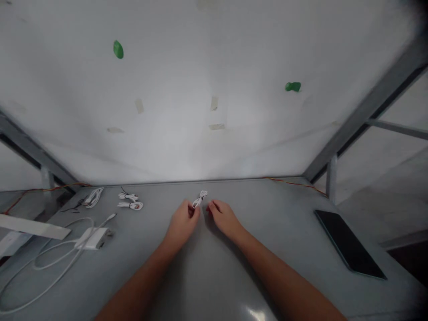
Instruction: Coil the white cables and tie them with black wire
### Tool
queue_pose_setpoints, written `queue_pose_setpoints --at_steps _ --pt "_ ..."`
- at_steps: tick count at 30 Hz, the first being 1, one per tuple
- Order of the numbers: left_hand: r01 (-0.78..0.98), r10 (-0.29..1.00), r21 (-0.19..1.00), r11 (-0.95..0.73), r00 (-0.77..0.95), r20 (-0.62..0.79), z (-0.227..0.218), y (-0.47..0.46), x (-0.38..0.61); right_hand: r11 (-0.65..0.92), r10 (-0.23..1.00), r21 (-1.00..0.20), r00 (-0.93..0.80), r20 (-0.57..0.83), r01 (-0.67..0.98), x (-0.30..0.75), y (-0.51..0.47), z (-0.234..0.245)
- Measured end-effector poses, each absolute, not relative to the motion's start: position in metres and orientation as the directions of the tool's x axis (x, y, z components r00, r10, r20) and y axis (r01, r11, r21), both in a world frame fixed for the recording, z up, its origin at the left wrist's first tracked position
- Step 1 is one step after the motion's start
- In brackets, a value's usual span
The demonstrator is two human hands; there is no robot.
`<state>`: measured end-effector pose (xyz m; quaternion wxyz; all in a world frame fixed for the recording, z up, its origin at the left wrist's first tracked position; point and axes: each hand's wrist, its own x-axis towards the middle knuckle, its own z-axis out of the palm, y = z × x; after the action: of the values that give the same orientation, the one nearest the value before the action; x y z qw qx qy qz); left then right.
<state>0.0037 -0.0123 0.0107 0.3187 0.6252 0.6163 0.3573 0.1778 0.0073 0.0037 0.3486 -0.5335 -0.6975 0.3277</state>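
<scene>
wall: white panel point(200, 67) beyond the table, rising from its far edge.
table: grey table point(287, 223), carrying everything below.
frame: grey metal frame point(371, 107), running up at the far right corner, with a matching bar at the far left corner.
slab: dark tablet point(349, 243), lying askew near the right edge.
strip: white board strip point(30, 227), lying at the left edge.
charger: white power adapter point(93, 238), near the left edge, with a long white cable point(35, 263) looped toward the near left corner.
left hand: left hand point(182, 225), near the far edge at mid-table; the grip is closed in a fingertip pinch on the bundle's lower end.
right hand: right hand point(224, 218), fingers loosely curled, just beside the bundle; the grip looks empty, but whether it is open or closed cannot be told.
main item: small white cable bundle point(199, 199), held upright-tilted between the hands, with a dark tie at its middle.
others: white cable coil point(93, 197) and two small white cable bundles point(128, 196) point(130, 205), near the far edge, left of centre.
wire: orange wire point(294, 183), along the far right edge.
marks: green blobs point(118, 49) and tape scraps point(139, 105), on the white panel.
</scene>
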Motion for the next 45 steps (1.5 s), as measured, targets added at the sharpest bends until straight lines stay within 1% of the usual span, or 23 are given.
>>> queue_pose_setpoints --at_steps 1,3,6,8,10,12,13,14,16,18,20,23,25,28,30,32,34,36,37,39,41,43,45 --pt "0.537 0.998 0.842 -0.056 0.005 0.064 0.012 -0.016 0.006 0.185 0.978 -0.858 -0.176 0.113 0.478 0.176 0.006 0.004" --pt "0.546 0.994 0.831 -0.111 0.052 0.098 0.014 -0.022 0.011 0.158 0.985 -0.888 -0.136 0.109 0.432 0.173 0.006 0.004" --pt "0.494 0.987 0.856 -0.154 0.120 0.109 0.012 -0.028 0.019 0.154 0.988 -0.875 -0.067 0.139 0.459 0.170 0.007 0.003" --pt "0.352 0.988 0.930 -0.105 0.143 0.058 0.008 -0.028 0.024 0.151 0.987 -0.842 -0.030 0.158 0.519 0.170 0.008 0.004" --pt "0.131 0.987 0.991 0.010 0.160 -0.031 0.003 -0.024 0.026 0.146 0.985 -0.796 -0.012 0.171 0.588 0.171 0.008 0.005" --pt "-0.072 0.980 0.991 0.113 0.171 -0.099 0.002 -0.019 0.027 0.143 0.985 -0.748 -0.016 0.174 0.648 0.174 0.008 0.007" --pt "-0.144 0.981 0.981 0.128 0.164 -0.104 0.003 -0.017 0.026 0.143 0.985 -0.729 -0.024 0.171 0.669 0.176 0.009 0.007" --pt "-0.200 0.986 0.974 0.109 0.144 -0.080 0.004 -0.015 0.024 0.148 0.985 -0.718 -0.038 0.167 0.680 0.177 0.009 0.008" --pt "-0.270 0.995 0.963 -0.010 0.090 0.036 0.009 -0.014 0.021 0.183 0.983 -0.729 -0.101 0.155 0.659 0.180 0.009 0.008" --pt "-0.273 0.984 0.953 -0.128 0.083 0.156 0.012 -0.015 0.018 0.232 0.970 -0.786 -0.194 0.145 0.573 0.181 0.010 0.009" --pt "-0.204 0.965 0.961 -0.187 0.146 0.219 0.013 -0.018 0.016 0.266 0.945 -0.864 -0.293 0.145 0.428 0.181 0.010 0.009" --pt "-0.056 0.941 0.976 -0.210 0.258 0.218 0.010 -0.020 0.015 0.264 0.902 -0.942 -0.399 0.164 0.208 0.179 0.010 0.010" --pt "-0.001 0.936 0.980 -0.200 0.295 0.191 0.007 -0.019 0.015 0.266 0.895 -0.949 -0.409 0.179 0.168 0.180 0.009 0.012" --pt "0.015 0.947 0.989 -0.145 0.291 0.135 0.006 -0.016 0.017 0.319 0.902 -0.904 -0.386 0.196 0.284 0.182 0.006 0.016" --pt "-0.025 0.960 0.999 -0.045 0.276 0.050 0.006 -0.014 0.017 0.358 0.900 -0.849 -0.385 0.203 0.390 0.184 0.003 0.020" --pt "-0.119 0.959 0.984 0.132 0.266 -0.097 0.008 -0.012 0.015 0.391 0.899 -0.775 -0.385 0.207 0.497 0.186 0.000 0.023" --pt "-0.239 0.932 0.923 0.302 0.276 -0.234 0.012 -0.011 0.011 0.426 0.895 -0.682 -0.388 0.221 0.595 0.186 -0.002 0.025" --pt "-0.343 0.913 0.859 0.380 0.290 -0.288 0.016 -0.009 0.005 0.449 0.890 -0.589 -0.393 0.230 0.672 0.187 -0.002 0.025" --pt "-0.383 0.917 0.844 0.376 0.285 -0.279 0.018 -0.008 0.003 0.447 0.893 -0.556 -0.389 0.227 0.701 0.186 -0.002 0.025" --pt "-0.437 0.955 0.855 0.279 0.218 -0.201 0.021 -0.006 0.001 0.417 0.908 -0.535 -0.363 0.209 0.735 0.186 -0.002 0.024" --pt "-0.422 0.991 0.901 0.098 0.122 -0.051 0.023 -0.008 0.001 0.383 0.921 -0.597 -0.341 0.189 0.705 0.185 -0.002 0.024" --pt "-0.294 0.986 0.953 -0.080 0.117 0.119 0.023 -0.012 0.002 0.363 0.919 -0.731 -0.353 0.176 0.579 0.185 0.000 0.024" --pt "-0.062 0.939 0.966 -0.252 0.226 0.260 0.023 -0.019 0.002 0.315 0.910 -0.868 -0.380 0.162 0.385 0.186 0.004 0.023"
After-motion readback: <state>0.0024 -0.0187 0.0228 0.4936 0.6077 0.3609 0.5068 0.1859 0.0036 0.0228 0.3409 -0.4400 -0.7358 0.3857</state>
